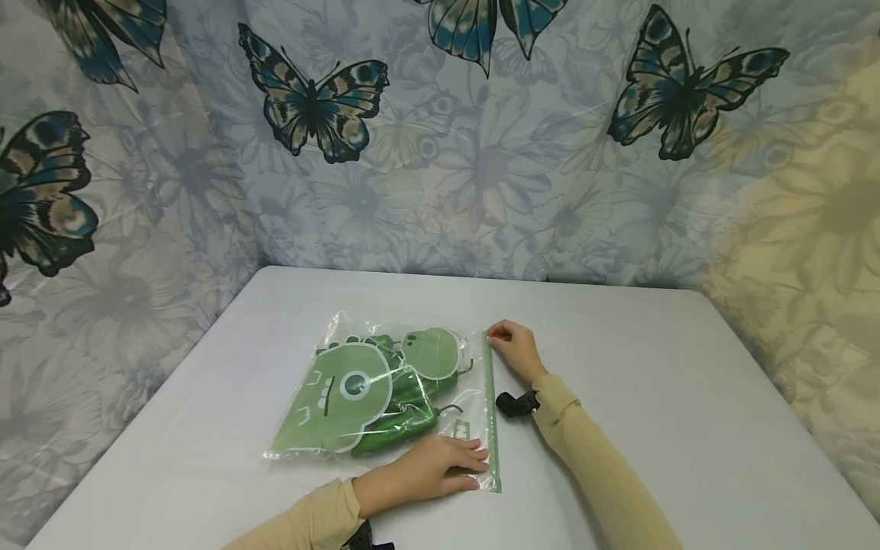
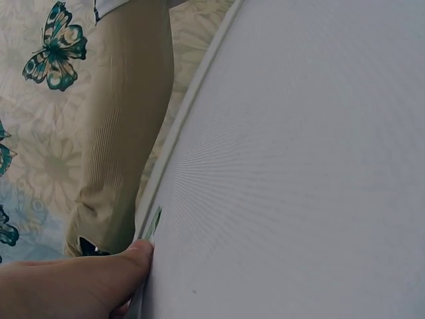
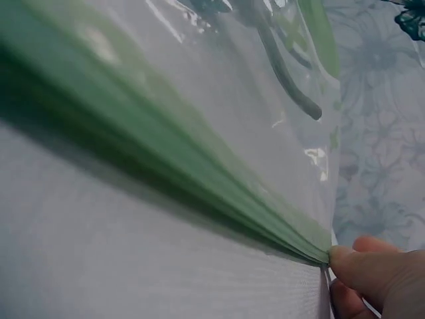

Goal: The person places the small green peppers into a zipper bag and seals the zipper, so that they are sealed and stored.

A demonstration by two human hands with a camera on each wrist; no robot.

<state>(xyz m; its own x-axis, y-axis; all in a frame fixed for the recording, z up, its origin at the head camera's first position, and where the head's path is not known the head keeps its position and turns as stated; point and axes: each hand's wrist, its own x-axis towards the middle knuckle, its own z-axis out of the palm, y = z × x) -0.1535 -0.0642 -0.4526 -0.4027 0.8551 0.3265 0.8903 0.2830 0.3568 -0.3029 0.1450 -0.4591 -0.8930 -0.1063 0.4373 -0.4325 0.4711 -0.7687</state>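
Observation:
A clear zip bag [image 1: 330, 389] printed with a green cartoon monster lies flat on the table, holding several green peppers [image 1: 395, 431]. Its green zip strip [image 1: 490, 412] runs along the right side and looks pressed together near the far corner. At that corner my right hand [image 1: 517, 351] pinches the strip's end between thumb and finger, as the right wrist view also shows with the strip [image 3: 186, 159] and a pepper stem [image 3: 285, 83]. My left hand [image 1: 428, 467] rests on the bag's near right part, fingers extended toward the strip. The left wrist view shows mostly its thumb [image 2: 129, 262].
The white table [image 1: 653, 428] reaches out on both sides of the bag. Butterfly-printed cloth [image 1: 495, 191] hangs behind and beside it. Black wrist cameras sit on both wrists, the right one [image 1: 517, 403] close to the zip strip.

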